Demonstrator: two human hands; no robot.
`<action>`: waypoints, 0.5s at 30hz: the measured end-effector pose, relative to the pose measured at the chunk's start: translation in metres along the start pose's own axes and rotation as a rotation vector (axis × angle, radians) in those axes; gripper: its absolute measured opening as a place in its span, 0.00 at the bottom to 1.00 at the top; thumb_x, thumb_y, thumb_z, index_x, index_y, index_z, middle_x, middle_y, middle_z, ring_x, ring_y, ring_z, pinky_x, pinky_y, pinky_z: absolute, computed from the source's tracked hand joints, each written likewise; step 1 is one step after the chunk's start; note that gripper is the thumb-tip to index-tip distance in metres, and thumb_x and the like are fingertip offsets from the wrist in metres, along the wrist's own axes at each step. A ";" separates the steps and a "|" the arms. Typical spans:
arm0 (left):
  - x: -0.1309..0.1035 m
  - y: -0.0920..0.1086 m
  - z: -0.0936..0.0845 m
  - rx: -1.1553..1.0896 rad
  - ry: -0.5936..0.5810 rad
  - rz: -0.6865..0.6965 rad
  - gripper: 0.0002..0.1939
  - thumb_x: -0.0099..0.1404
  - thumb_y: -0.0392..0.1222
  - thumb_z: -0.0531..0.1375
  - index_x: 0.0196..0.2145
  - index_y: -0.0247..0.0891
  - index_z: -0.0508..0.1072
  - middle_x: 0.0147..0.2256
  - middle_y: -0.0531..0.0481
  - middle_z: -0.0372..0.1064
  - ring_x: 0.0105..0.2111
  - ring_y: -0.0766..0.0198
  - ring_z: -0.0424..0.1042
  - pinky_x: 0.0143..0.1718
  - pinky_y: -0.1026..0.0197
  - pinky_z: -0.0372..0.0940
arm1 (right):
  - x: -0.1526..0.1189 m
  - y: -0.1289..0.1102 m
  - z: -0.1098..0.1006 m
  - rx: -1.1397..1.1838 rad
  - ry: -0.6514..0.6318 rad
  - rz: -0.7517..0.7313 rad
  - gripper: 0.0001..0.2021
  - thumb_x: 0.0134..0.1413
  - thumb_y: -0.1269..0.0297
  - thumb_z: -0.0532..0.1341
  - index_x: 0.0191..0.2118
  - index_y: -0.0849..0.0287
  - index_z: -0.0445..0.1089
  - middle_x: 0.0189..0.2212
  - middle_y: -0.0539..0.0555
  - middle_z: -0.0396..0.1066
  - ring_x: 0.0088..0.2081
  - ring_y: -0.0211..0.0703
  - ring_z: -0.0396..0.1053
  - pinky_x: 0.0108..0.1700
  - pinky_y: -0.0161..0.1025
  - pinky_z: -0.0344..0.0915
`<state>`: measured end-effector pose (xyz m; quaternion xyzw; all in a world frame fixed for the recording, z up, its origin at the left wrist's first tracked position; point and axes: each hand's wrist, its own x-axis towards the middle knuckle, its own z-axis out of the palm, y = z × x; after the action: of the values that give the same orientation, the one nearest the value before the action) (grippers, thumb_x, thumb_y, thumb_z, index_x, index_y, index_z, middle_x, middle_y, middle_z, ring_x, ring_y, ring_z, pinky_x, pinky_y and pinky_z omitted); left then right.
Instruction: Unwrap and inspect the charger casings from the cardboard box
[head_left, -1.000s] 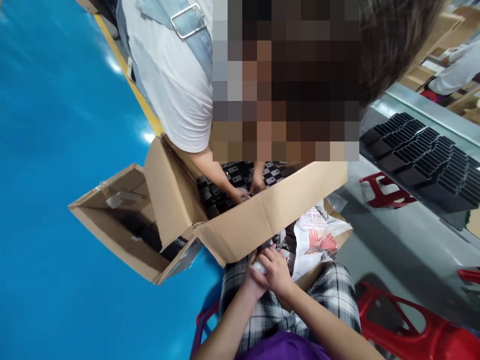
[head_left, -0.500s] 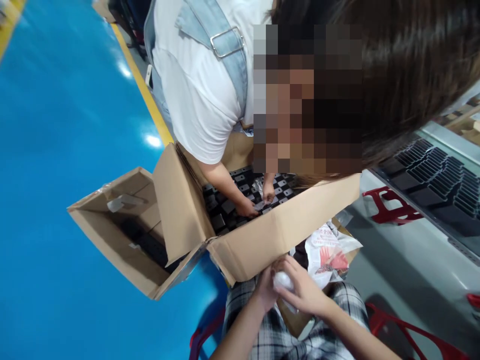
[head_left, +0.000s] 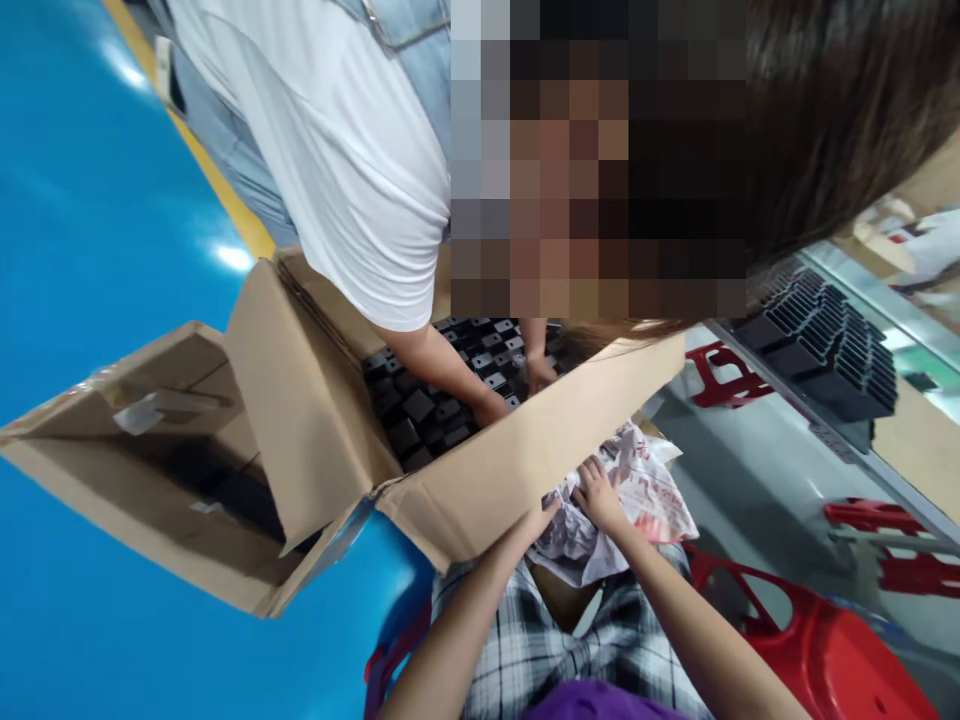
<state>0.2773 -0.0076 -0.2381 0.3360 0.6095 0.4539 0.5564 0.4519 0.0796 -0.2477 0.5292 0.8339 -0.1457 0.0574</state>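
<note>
Crumpled white plastic bag with red print (head_left: 630, 500) pinched under the curled fingertips (head_left: 589, 478) of the right hand (head_left: 600, 498), left hand (head_left: 538, 520) touching its near edge, grip unclear; just beyond, open brown cardboard box (head_left: 525, 450) of small black parts (head_left: 431, 410), co-worker's hands (head_left: 517, 385) sorting inside; bag apparently not yet unpacked.

My only view sits on my head, looking forward and steeply down over my lap. It is close: my forearms enter from the bottom edge, and my left hand (head_left: 541, 520) and right hand (head_left: 598, 497) sit low in the middle. The frame is tilted, so the blue floor (head_left: 90, 230) fills the left and the open cardboard box (head_left: 517, 450) runs slantwise across the centre. A co-worker's white shirt (head_left: 352, 150) crowds the top, very near the lens.
</note>
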 end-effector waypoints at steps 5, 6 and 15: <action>0.005 0.012 0.019 0.487 -0.191 0.107 0.44 0.55 0.42 0.71 0.68 0.46 0.64 0.69 0.36 0.58 0.72 0.34 0.48 0.72 0.36 0.39 | 0.019 0.013 0.014 0.127 0.021 -0.006 0.25 0.59 0.71 0.52 0.60 0.60 0.69 0.59 0.65 0.70 0.65 0.58 0.64 0.66 0.69 0.56; 0.006 0.013 0.023 0.562 -0.216 0.126 0.46 0.55 0.41 0.72 0.69 0.47 0.62 0.69 0.36 0.57 0.71 0.32 0.48 0.71 0.35 0.40 | 0.022 0.019 0.009 0.156 0.034 -0.029 0.23 0.61 0.69 0.51 0.59 0.57 0.71 0.57 0.63 0.72 0.62 0.54 0.67 0.65 0.64 0.61; 0.023 0.007 0.046 0.926 -0.266 0.191 0.31 0.67 0.42 0.62 0.67 0.44 0.66 0.69 0.37 0.56 0.69 0.34 0.54 0.65 0.36 0.56 | -0.045 0.082 -0.040 0.164 0.333 0.278 0.33 0.57 0.56 0.58 0.65 0.69 0.61 0.62 0.76 0.63 0.64 0.69 0.61 0.63 0.66 0.59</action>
<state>0.3180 0.0245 -0.2384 0.6575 0.6373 0.1375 0.3777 0.5476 0.0854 -0.2135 0.6586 0.7364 -0.1142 -0.1045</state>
